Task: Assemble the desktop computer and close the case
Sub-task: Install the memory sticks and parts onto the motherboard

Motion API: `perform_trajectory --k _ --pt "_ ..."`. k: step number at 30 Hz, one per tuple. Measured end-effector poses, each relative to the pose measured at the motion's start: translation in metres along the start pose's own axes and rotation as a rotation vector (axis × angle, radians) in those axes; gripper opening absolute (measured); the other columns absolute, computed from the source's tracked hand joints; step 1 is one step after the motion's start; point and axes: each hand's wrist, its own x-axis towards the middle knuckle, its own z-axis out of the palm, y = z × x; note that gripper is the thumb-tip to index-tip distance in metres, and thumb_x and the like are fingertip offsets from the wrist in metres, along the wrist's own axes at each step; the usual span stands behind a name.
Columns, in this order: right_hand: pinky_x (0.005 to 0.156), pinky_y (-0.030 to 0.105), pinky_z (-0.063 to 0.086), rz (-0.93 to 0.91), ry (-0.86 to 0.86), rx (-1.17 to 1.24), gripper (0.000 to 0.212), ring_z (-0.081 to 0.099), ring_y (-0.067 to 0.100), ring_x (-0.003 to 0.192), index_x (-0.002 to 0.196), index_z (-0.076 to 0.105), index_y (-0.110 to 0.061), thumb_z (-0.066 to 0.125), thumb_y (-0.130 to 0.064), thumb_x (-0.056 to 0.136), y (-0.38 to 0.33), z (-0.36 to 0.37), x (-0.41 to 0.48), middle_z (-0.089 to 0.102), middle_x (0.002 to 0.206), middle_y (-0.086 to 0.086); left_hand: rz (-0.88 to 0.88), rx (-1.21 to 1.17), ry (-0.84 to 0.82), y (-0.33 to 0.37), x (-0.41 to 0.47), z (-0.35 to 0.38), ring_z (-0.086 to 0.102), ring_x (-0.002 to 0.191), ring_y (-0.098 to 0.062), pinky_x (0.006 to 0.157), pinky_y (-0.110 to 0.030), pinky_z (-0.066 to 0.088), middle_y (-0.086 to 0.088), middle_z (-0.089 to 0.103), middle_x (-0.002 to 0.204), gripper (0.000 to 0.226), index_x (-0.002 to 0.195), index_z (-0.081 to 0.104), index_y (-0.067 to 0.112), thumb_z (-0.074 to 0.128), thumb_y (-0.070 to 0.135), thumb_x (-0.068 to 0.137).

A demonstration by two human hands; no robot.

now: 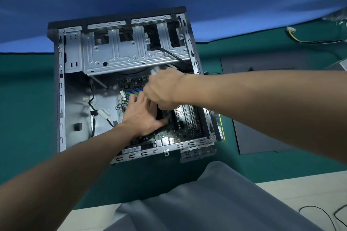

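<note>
We cannot tell what our curled right hand [163,91] grips; left hand [143,117] lies straight-fingered in the case [61,99], lengthwise away.

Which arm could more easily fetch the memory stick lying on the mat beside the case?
The right, probably. The memory stick lies right of the case, beside the right forearm, so the right grip only pulls back. The left grip rests on the motherboard, farther off.

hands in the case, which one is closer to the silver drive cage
The right hand, just below the drive cage at the far end; the left hand rests lower, on the motherboard.
</note>
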Motion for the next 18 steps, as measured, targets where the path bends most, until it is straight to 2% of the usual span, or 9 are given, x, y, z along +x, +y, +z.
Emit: perform_trajectory --k 3,5,7,9,12,14,16,18 --pt "0.084 0.034 0.045 0.265 -0.069 0.356 0.033 0.051 0.026 0.100 0.124 0.051 -0.008 0.045 -0.013 0.092 0.012 -0.001 0.004 0.053 0.127 0.013 0.002 0.104 -0.015 0.000 0.000 0.001 0.033 0.097 -0.022 0.086 -0.043 0.027 -0.007 0.042 0.111 0.100 0.127 0.046 0.007 0.006 0.082 0.075" --pt "0.086 0.029 0.044 0.292 -0.129 0.379 0.040 0.052 0.022 0.103 0.135 0.044 -0.003 0.039 -0.010 0.096 0.018 -0.002 0.010 0.050 0.134 0.011 -0.003 0.108 0.002 0.000 0.000 0.001 0.027 0.091 -0.021 0.083 -0.043 0.028 -0.005 0.031 0.101 0.099 0.125 0.044 0.003 0.007 0.081 0.077" --pt "0.094 0.027 0.044 0.232 -0.236 0.258 0.044 0.052 0.024 0.119 0.140 0.038 0.000 0.037 -0.008 0.096 0.019 -0.005 0.012 0.044 0.143 0.012 0.000 0.109 -0.001 0.000 0.000 0.001 0.027 0.090 -0.021 0.081 -0.043 0.027 -0.004 0.026 0.099 0.098 0.122 0.044 0.004 0.008 0.082 0.077" --pt "0.093 0.031 0.045 0.105 -0.240 0.034 0.044 0.050 0.027 0.123 0.139 0.040 -0.002 0.041 -0.007 0.095 0.017 -0.005 0.010 0.043 0.143 0.014 0.010 0.114 -0.013 0.000 0.001 0.001 0.028 0.091 -0.021 0.081 -0.043 0.026 -0.004 0.030 0.099 0.098 0.115 0.048 0.006 0.007 0.084 0.073" --pt "0.072 0.036 0.045 -0.125 -0.041 -0.350 0.030 0.058 0.030 0.110 0.124 0.050 -0.010 0.052 -0.021 0.097 0.011 -0.003 0.003 0.055 0.126 0.012 0.023 0.111 -0.020 0.000 0.002 0.002 0.034 0.100 -0.023 0.082 -0.042 0.023 -0.008 0.043 0.111 0.100 0.107 0.058 0.007 0.003 0.083 0.071" --pt "0.064 0.037 0.039 -0.187 0.024 -0.398 0.025 0.059 0.030 0.104 0.118 0.051 -0.013 0.052 -0.025 0.096 0.009 -0.001 0.001 0.057 0.117 0.011 0.019 0.101 0.012 0.000 0.001 0.002 0.039 0.100 -0.024 0.083 -0.042 0.024 -0.009 0.049 0.112 0.099 0.109 0.059 0.009 0.005 0.083 0.073" --pt "0.065 0.036 0.037 -0.090 0.012 -0.233 0.026 0.057 0.031 0.103 0.119 0.053 -0.012 0.048 -0.021 0.095 0.006 0.002 0.004 0.056 0.117 0.012 0.014 0.096 0.015 0.000 0.001 0.003 0.040 0.103 -0.024 0.084 -0.042 0.025 -0.010 0.051 0.116 0.099 0.118 0.056 0.010 0.006 0.083 0.074" --pt "0.072 0.035 0.042 0.182 -0.042 0.138 0.034 0.055 0.029 0.100 0.125 0.053 -0.010 0.047 -0.016 0.093 0.006 -0.001 0.007 0.055 0.123 0.012 0.011 0.094 0.008 -0.001 0.002 0.004 0.038 0.102 -0.024 0.085 -0.043 0.026 -0.008 0.046 0.115 0.100 0.122 0.050 0.009 0.005 0.085 0.074"
